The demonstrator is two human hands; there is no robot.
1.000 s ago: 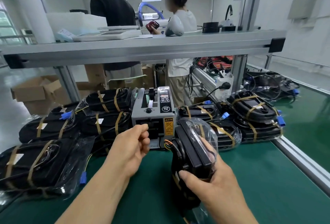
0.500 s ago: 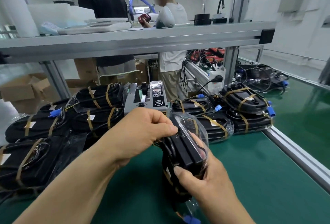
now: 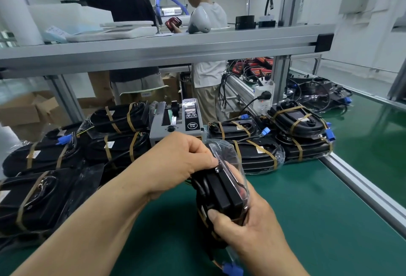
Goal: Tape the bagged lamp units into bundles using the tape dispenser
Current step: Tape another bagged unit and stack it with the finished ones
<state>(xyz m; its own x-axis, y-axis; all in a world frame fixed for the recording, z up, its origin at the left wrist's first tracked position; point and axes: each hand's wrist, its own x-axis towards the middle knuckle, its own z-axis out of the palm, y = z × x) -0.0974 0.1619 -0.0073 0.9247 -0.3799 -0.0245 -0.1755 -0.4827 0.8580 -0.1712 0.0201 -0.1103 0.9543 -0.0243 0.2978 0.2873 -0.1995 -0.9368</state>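
Cradling the lower end of the bagged lamp unit (image 3: 222, 194), the right hand (image 3: 252, 231) curls its thumb across the front. Above that thumb the left hand (image 3: 175, 161) pinches the top edge through the film. Likely rigid, weighty and slippery in plastic, it wants gripping by its hard edges. Beyond the knuckles sits the tape dispenser (image 3: 189, 121), flanked by taped bundles (image 3: 259, 154).

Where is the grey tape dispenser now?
Head view, centre: the grey box-shaped tape dispenser stands at the back of the green mat, just beyond the left hand, flanked by taped black lamp bundles.
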